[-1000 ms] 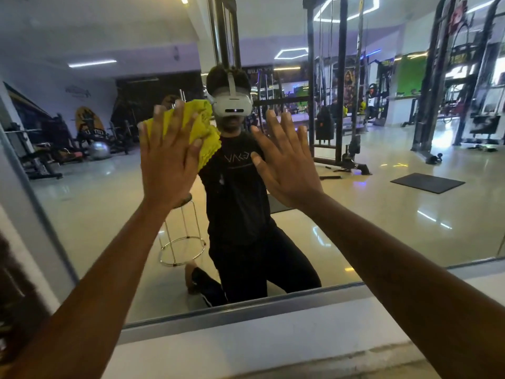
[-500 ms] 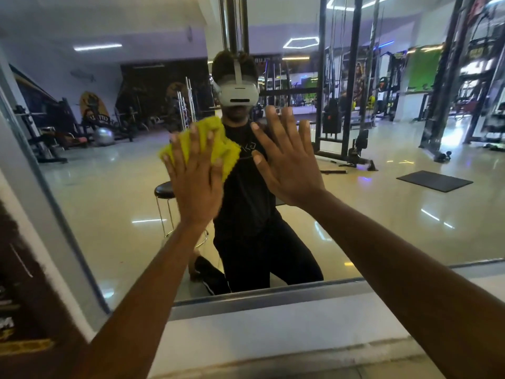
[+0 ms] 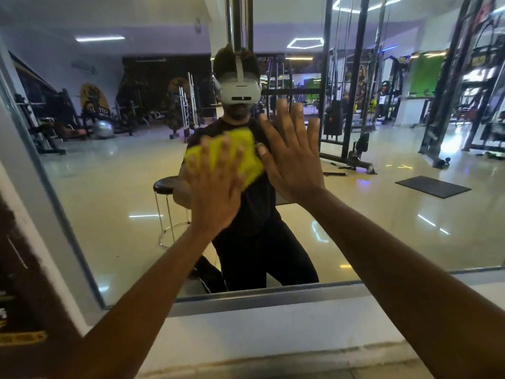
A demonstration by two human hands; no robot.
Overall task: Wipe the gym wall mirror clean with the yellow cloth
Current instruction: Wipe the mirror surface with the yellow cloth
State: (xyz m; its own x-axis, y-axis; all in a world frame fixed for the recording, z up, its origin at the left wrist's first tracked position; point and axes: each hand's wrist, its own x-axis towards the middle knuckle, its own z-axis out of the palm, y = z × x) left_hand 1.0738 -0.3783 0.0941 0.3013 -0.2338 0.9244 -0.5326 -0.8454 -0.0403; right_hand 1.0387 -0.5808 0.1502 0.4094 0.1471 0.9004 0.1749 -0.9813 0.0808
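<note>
Two hands up on the glass, one cloth between them and the job. The left hand [image 3: 216,184] presses the yellow cloth [image 3: 240,153] flat against the gym wall mirror [image 3: 382,214], fingers spread and straight over it, so the grip is an open-palm press, not a clutch; the hand is motion-blurred. The cloth bunches out above and to the right of those fingers. Just right of the cloth, nearly touching its edge, the right hand [image 3: 293,157] lies flat on the glass, its five fingers splayed upward, holding nothing.

Behind the grip, in the reflection: one person kneeling in dark clothes with a white headset [image 3: 237,91], partly covered by both hands. Left of the cloth hand and lower stands one black-topped stool [image 3: 164,187] on chrome legs. Further left, one silver exercise ball [image 3: 102,129]. Off right of the bare hand, one dark floor mat [image 3: 433,186] and tall black cable-machine frames [image 3: 355,86]. Below both forearms runs the mirror's metal frame [image 3: 273,296], then a pale wall ledge [image 3: 259,332].
</note>
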